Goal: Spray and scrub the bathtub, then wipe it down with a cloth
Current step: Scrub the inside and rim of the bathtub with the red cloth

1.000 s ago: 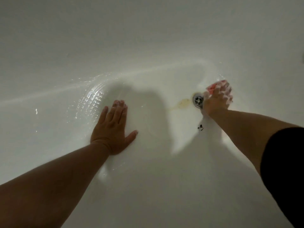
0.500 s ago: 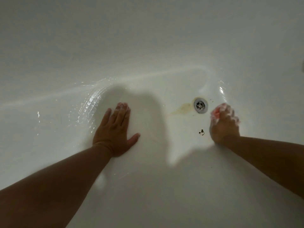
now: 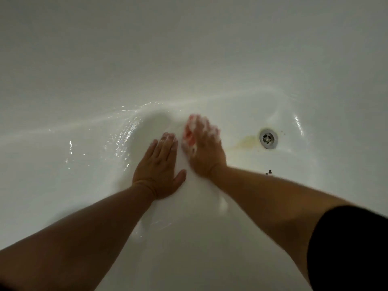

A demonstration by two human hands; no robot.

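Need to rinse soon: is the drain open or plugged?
Open: the drain shows bare metal crossbars and holes, no plug in it; the tub is wet, not filled.

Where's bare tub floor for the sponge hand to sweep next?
Bare floor runs between the right hand, holding the pink sponge, and the drain, marked only by a yellow stain. The wet stretch left of the left hand, up to the tub wall, is free too. Crowded: the narrow gap between the hands; a dark speck lies below the drain.
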